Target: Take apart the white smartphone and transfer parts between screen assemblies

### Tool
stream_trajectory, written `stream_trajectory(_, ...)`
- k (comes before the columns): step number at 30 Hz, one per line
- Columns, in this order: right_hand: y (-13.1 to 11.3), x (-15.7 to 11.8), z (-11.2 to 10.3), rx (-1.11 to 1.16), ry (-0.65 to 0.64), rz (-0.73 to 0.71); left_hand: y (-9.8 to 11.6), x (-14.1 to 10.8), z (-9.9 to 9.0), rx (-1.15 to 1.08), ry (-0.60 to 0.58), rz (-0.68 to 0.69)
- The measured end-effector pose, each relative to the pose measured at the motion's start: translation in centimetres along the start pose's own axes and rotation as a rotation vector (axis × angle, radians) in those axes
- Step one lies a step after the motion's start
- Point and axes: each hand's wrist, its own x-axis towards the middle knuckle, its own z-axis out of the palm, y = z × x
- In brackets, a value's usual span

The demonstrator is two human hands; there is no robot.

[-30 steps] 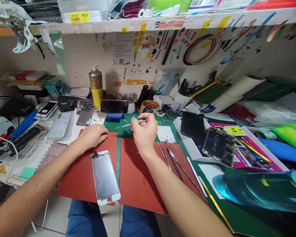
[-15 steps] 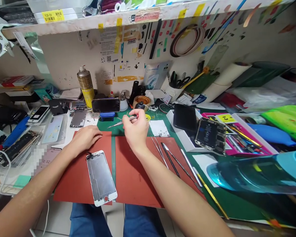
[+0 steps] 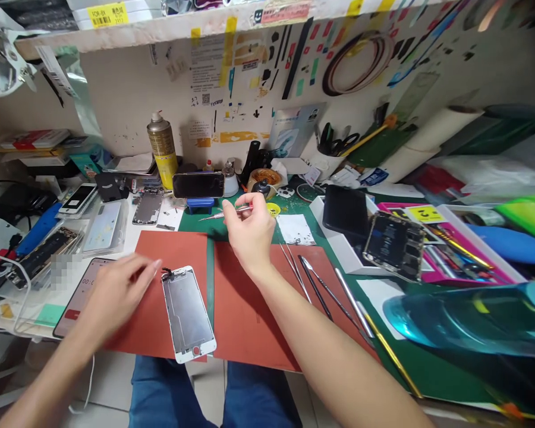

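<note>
My right hand (image 3: pixel 249 233) is raised over the back of the red mat (image 3: pixel 245 309) and holds a thin silver screwdriver (image 3: pixel 223 214), its tip pointing left. A white phone screen assembly (image 3: pixel 188 312) lies back side up on the left red mat (image 3: pixel 178 249). My left hand (image 3: pixel 116 294), blurred by motion, hovers just left of that assembly with fingers loosely apart and nothing in it. Below it lies a phone showing a timer (image 3: pixel 78 294).
Several metal pry tools (image 3: pixel 325 291) lie right of the mats. A white tray (image 3: pixel 334 235) holds an opened phone body (image 3: pixel 395 245). At the back stand a spray can (image 3: pixel 163 148) and a phone on a blue stand (image 3: pixel 198 185). Phone parts (image 3: pixel 49 249) crowd the left side.
My left hand has pulled back from the top of the red mat toward me and to the left. My right hand stays with the screwdriver. The view shifted slightly.
</note>
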Motion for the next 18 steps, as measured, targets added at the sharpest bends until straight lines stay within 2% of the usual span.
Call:
stream_trajectory(2, -0.1, -0.2, 0.1, -0.058, -0.026, -0.092, 0.4, -4.9, 1.1, -0.201, -0.035, -0.244)
stream_trajectory(4, -0.5, -0.5, -0.1, -0.130, -0.078, -0.176, 0.7, -9.3, 3.2, -0.441, -0.085, -0.422)
stream_trajectory(7, -1.6, -1.4, -1.0, -0.225, -0.196, -0.244, 1.2, -13.5, 6.9, -0.782, -0.065, -0.598)
stream_trajectory(9, -2.6, -2.8, -2.0, -0.288, -0.254, -0.282, 1.7, -14.7, 8.7, -0.935, -0.013, -0.624)
stream_trajectory(11, -3.4, -5.1, -3.1, -0.358, -0.269, -0.341, 2.4, -14.9, 9.7, -1.042, 0.072, -0.646)
stream_trajectory(14, -3.7, -9.6, -4.7, -0.401, -0.260, -0.397, 3.3, -14.3, 10.0, -1.151, 0.133, -0.698)
stream_trajectory(18, -2.6, -14.8, -6.7, -0.391, -0.233, -0.346, 3.5, -13.7, 9.6, -1.242, 0.129, -0.787)
